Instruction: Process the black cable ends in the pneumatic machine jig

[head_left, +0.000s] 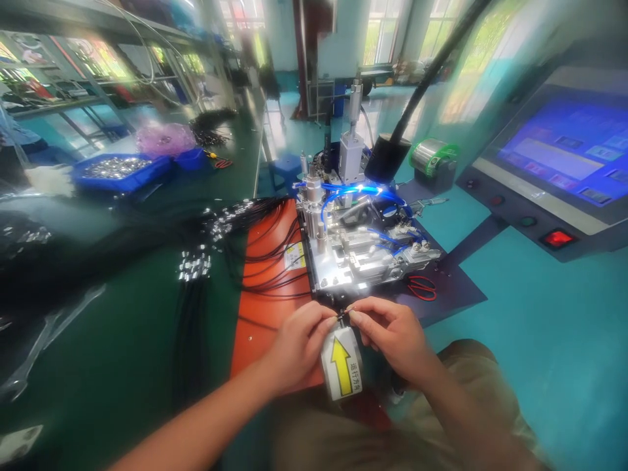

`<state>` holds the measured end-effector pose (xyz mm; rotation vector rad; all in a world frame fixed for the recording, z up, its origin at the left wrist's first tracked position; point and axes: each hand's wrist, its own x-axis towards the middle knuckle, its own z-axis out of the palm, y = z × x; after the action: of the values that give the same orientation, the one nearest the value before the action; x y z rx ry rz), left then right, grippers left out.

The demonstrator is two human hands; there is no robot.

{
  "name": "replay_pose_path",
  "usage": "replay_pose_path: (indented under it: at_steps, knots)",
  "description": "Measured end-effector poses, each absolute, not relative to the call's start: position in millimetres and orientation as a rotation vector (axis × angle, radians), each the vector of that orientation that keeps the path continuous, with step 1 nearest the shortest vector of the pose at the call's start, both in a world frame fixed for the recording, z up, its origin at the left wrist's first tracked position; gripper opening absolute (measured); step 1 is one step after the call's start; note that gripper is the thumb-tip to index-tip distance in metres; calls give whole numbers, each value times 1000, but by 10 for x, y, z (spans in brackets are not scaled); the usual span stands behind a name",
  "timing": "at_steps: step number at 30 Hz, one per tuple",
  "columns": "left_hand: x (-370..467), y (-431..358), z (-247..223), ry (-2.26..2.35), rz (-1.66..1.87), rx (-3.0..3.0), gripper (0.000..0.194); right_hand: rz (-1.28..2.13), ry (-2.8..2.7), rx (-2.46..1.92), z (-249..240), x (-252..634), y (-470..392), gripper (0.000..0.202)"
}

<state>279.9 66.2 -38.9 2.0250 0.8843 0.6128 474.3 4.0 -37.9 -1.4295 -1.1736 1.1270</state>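
In front of the machine [358, 261], my left hand [305, 337] and my right hand [395, 330] meet fingertip to fingertip. Both are closed in a pinch on a small dark piece [342, 315] that looks like the end of a thin black cable; most of it is hidden by the fingers. Just below the fingertips is a white plate [342, 366] with a yellow arrow. Thin black cables [275, 288] run across the orange board [260, 261] to the left of the machine. Their shiny metal ends [193, 265] lie bunched on the green table.
Red-handled scissors [422, 288] lie right of the machine, with a wire spool [434, 160] behind. A control screen [564, 144] stands at right. On the green table [127, 340] are a blue tray [122, 173] of small metal parts and a wrench [49, 333].
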Motion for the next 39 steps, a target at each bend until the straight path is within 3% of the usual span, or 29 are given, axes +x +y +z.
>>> replay_pose_path:
  at_steps: [28,39]
  knots:
    - [2783,642,-484,929,727,2113,13,1225,-880,-1287,-477,4538,54,24]
    - [2789,638,-401,898,646,2059,20,1258,-766,-1218,-494,4449,86,29]
